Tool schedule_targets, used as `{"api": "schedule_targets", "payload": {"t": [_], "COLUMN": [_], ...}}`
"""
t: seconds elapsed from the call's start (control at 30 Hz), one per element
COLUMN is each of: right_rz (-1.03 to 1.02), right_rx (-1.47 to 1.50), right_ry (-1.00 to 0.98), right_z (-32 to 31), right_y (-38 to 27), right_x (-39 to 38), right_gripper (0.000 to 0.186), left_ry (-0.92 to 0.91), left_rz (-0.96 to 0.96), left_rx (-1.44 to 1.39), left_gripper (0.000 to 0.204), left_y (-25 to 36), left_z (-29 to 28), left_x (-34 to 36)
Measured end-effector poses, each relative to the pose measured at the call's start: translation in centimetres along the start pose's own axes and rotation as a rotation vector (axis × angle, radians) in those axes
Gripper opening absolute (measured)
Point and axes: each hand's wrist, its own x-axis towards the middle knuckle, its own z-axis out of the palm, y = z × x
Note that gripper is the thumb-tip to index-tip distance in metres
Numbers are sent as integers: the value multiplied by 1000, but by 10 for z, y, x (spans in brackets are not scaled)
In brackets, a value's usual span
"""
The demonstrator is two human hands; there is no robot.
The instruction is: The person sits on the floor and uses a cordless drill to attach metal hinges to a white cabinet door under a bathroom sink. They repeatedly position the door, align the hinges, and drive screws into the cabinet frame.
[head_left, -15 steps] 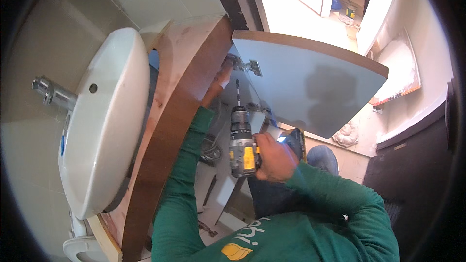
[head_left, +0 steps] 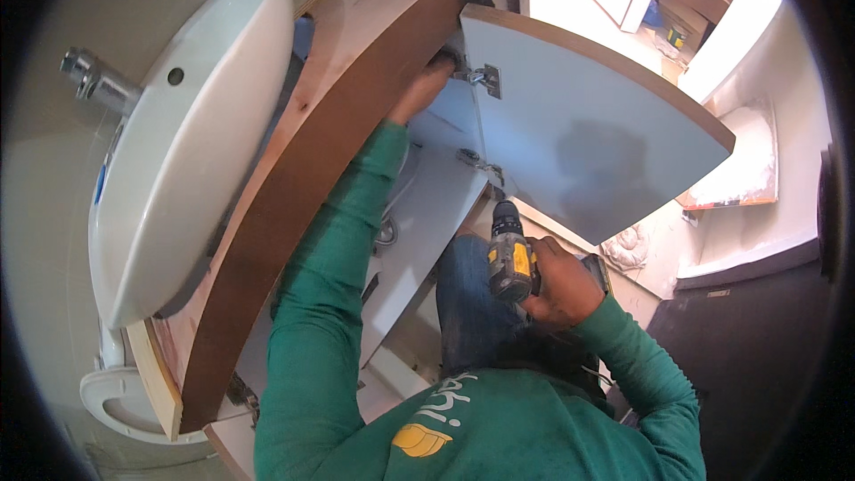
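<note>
Our left hand reaches inside the cabinet, beside the upper hinge; we cannot tell whether its half-hidden fingers grip anything. Further right, our drill points toward the lower hinge, held firmly in our right hand, near the pale door.

Basin L of cab. door; drill in R hand.

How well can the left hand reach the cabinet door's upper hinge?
Probably yes: the left hand is close beside the upper hinge, and the cabinet door stands open, with nothing visible between.
</note>
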Motion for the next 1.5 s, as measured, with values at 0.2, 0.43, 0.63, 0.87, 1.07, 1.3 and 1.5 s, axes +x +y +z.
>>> {"api": "schedule_targets", "payload": {"t": [0.2,0.43,0.63,0.87,1.07,1.3,1.5], "right_rz": [48,164,143,210,202,100,118], "right_rx": [17,-22,-96,-74,-139,-120,-152], "right_ry": [61,-60,-80,-110,-138,-187,-268], "right_z": [-2,-16,-11,-5,2,11,13], "right_y": [20,48,67,58,41,28,20], "right_x": [-14,-38,-46,-42,-29,-12,-3], "right_gripper": [63,59,48,45,44,49,56], "left_ry": [159,20,40,143,192,207,453], "left_rz": [-11,-637,-865,-880,-959,-964,-884], "left_rx": [195,-370,-126,-35,-71,-139,-113], "left_gripper": [30,20,19,14,14,19,17], "left_y": [7,14,-23,-39,-40,-43,-18], "left_z": [3,-11,120,152,147,146,146], "left_x": [-8,-112,-287,-325,-319,-329,-329]}}
